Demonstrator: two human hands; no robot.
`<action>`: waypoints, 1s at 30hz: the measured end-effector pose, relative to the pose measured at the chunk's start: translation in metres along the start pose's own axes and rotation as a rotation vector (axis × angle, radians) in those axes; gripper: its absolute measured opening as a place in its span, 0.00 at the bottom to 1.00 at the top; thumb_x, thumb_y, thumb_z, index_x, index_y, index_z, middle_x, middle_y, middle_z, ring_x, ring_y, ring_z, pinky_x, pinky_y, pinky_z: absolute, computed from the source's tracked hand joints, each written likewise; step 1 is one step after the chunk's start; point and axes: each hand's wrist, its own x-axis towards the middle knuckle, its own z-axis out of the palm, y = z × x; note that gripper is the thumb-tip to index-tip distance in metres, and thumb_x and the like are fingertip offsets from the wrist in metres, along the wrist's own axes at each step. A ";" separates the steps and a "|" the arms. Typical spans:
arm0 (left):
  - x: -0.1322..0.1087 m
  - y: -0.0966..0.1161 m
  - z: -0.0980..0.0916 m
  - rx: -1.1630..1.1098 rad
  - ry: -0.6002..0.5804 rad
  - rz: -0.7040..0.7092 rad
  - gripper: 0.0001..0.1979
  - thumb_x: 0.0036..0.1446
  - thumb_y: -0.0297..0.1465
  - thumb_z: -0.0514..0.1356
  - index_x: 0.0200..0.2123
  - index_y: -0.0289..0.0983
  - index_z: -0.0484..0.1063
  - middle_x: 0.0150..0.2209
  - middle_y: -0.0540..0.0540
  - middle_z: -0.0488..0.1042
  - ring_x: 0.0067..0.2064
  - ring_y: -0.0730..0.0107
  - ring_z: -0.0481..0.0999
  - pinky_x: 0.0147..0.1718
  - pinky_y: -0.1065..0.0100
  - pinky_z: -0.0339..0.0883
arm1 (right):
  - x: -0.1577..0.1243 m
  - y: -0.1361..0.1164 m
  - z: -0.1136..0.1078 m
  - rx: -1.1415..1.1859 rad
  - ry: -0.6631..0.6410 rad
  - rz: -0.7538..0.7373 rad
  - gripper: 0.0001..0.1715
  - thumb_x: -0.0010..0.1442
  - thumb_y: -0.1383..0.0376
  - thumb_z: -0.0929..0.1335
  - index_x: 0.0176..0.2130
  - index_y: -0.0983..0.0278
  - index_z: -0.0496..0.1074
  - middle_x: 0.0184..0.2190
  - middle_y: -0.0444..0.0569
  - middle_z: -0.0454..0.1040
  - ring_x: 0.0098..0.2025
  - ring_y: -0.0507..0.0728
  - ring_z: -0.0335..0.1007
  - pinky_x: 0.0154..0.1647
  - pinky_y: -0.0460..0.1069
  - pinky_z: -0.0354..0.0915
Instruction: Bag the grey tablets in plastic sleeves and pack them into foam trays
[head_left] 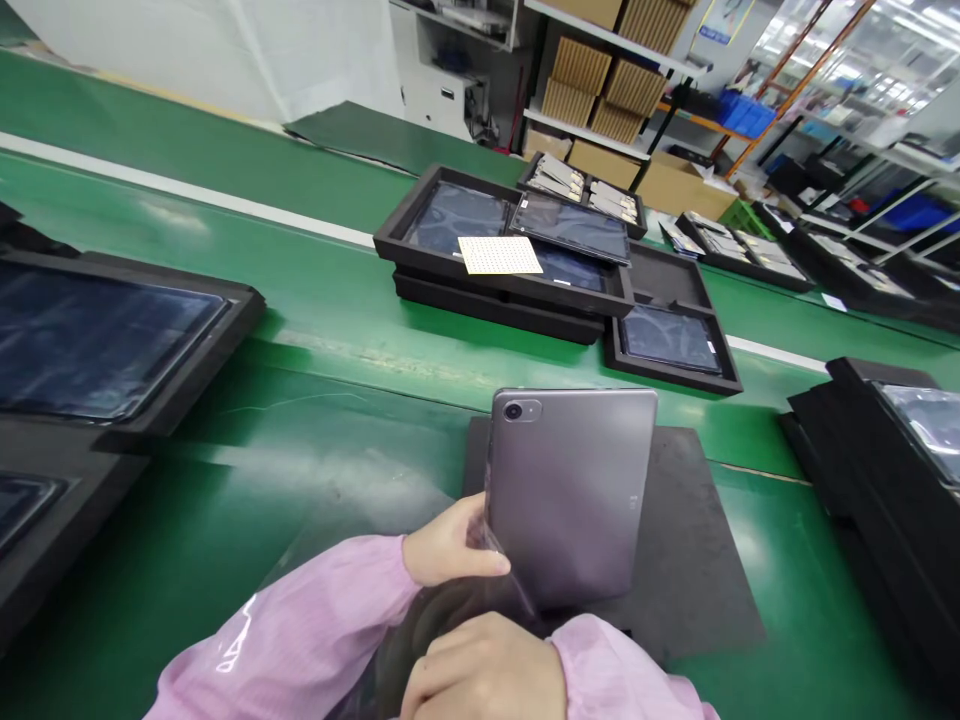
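Observation:
A grey tablet [574, 490] stands tilted with its back and camera lens toward me, above a dark foam mat [697, 560]. My left hand [450, 545] grips the tablet's left edge, thumb along the lower corner, with clear film pinched there. My right hand [487, 675] is curled low under the tablet's bottom edge, fingers closed on the clear plastic film or bag [442, 610] that hangs from it. Both arms wear pink sleeves.
Black foam trays [495, 285] holding wrapped tablets sit stacked across the green belt [315, 330], with a white dotted sheet [499, 255] on top. More trays lie at the left [112, 350] and right [892, 450]. Shelves of cardboard boxes [607, 90] stand behind.

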 end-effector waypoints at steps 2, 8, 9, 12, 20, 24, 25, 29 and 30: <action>-0.001 -0.001 0.001 -0.015 -0.011 -0.009 0.25 0.46 0.44 0.75 0.44 0.36 0.78 0.36 0.43 0.83 0.41 0.58 0.83 0.52 0.53 0.74 | -0.001 -0.001 0.001 0.011 -0.015 0.037 0.23 0.75 0.52 0.62 0.32 0.58 0.75 0.30 0.37 0.81 0.28 0.45 0.74 0.42 0.37 0.68; -0.001 -0.005 -0.002 -0.090 0.018 -0.060 0.27 0.45 0.42 0.75 0.47 0.37 0.76 0.41 0.42 0.84 0.47 0.54 0.83 0.52 0.54 0.73 | 0.007 -0.010 -0.013 -0.051 0.145 0.070 0.24 0.75 0.58 0.61 0.29 0.60 0.73 0.27 0.41 0.78 0.26 0.47 0.74 0.36 0.42 0.69; 0.000 -0.005 -0.003 -0.091 0.043 -0.080 0.28 0.45 0.40 0.76 0.48 0.37 0.75 0.42 0.42 0.83 0.49 0.53 0.82 0.53 0.53 0.72 | 0.008 -0.014 -0.023 -0.091 0.201 0.102 0.23 0.74 0.58 0.62 0.29 0.61 0.74 0.26 0.42 0.78 0.27 0.49 0.74 0.34 0.43 0.70; 0.002 -0.006 -0.006 -0.077 0.102 -0.125 0.29 0.43 0.37 0.76 0.49 0.38 0.75 0.47 0.41 0.82 0.54 0.50 0.80 0.60 0.48 0.67 | 0.002 -0.026 -0.062 -0.219 0.366 0.316 0.14 0.70 0.63 0.67 0.31 0.61 0.75 0.27 0.46 0.78 0.28 0.52 0.75 0.31 0.46 0.71; 0.006 -0.009 -0.005 -0.133 0.200 -0.123 0.28 0.38 0.34 0.78 0.45 0.39 0.77 0.49 0.41 0.83 0.55 0.51 0.80 0.60 0.53 0.68 | -0.080 -0.014 -0.094 -0.318 1.177 1.051 0.22 0.53 0.54 0.74 0.45 0.63 0.78 0.38 0.54 0.81 0.36 0.60 0.77 0.38 0.56 0.75; 0.006 -0.005 -0.003 -0.089 0.219 -0.130 0.29 0.39 0.35 0.78 0.46 0.39 0.77 0.47 0.40 0.83 0.52 0.52 0.81 0.57 0.53 0.71 | -0.092 -0.007 -0.075 -0.073 1.117 1.150 0.23 0.45 0.51 0.78 0.37 0.63 0.80 0.34 0.54 0.83 0.36 0.63 0.79 0.41 0.57 0.75; 0.006 -0.004 -0.002 -0.076 0.231 -0.133 0.29 0.38 0.36 0.78 0.46 0.39 0.77 0.47 0.40 0.83 0.51 0.52 0.82 0.56 0.53 0.72 | -0.092 -0.007 -0.073 -0.033 1.115 1.152 0.22 0.44 0.51 0.78 0.35 0.63 0.80 0.33 0.53 0.83 0.36 0.63 0.79 0.42 0.58 0.76; 0.007 -0.002 0.004 0.001 0.347 -0.130 0.28 0.34 0.38 0.79 0.40 0.38 0.77 0.43 0.42 0.84 0.46 0.54 0.83 0.51 0.56 0.76 | -0.088 -0.006 -0.075 0.112 1.172 1.131 0.27 0.42 0.47 0.79 0.35 0.63 0.80 0.35 0.55 0.84 0.40 0.65 0.81 0.48 0.60 0.76; 0.007 -0.001 0.006 0.027 0.376 -0.129 0.27 0.34 0.39 0.79 0.39 0.38 0.77 0.42 0.42 0.84 0.44 0.54 0.83 0.49 0.57 0.77 | -0.087 -0.007 -0.075 0.138 1.189 1.122 0.28 0.41 0.46 0.79 0.35 0.63 0.80 0.36 0.56 0.85 0.41 0.66 0.82 0.49 0.61 0.76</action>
